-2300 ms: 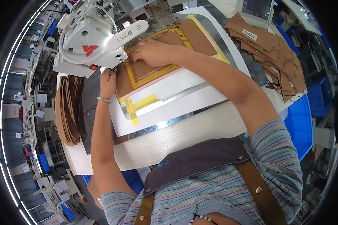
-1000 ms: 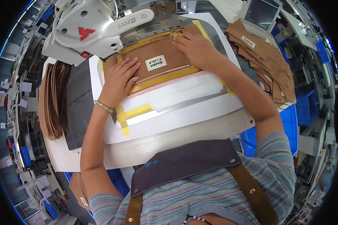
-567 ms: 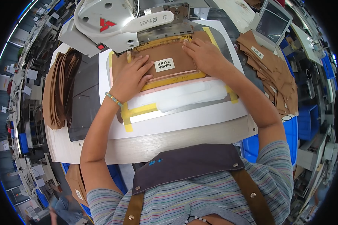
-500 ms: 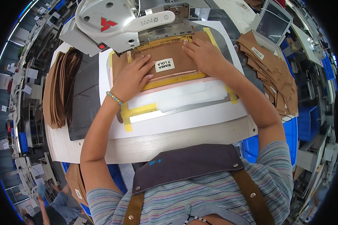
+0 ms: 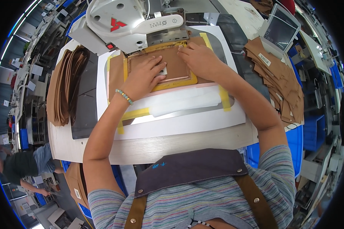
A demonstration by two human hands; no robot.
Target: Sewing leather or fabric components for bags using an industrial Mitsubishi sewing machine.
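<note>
My left hand (image 5: 144,78) lies flat with fingers spread on a brown panel (image 5: 177,60), partly covering its white label (image 5: 163,71). My right hand (image 5: 201,63) rests at the right side of the panel, fingers stretched over the edge of a yellow-rimmed frame (image 5: 176,84) that surrounds it. Neither hand grips anything. More brown material shows outside the frame, on a taped plate (image 5: 139,121) with a white sheet (image 5: 187,105). Just beyond the fingers stands the white head of a sewing machine (image 5: 120,23); its needle area cannot be made out.
A stack of folded brown pieces (image 5: 63,89) stands at the table's left. Brown labelled pieces (image 5: 277,78) are heaped at the right, below a control screen (image 5: 281,30). Blue bins (image 5: 296,147) sit by the right edge. Another person (image 5: 23,166) is in the left background.
The framed panel and plate have shifted left relative to the machine, with my hands on them. My left hand now covers most of the label. The background person has moved.
</note>
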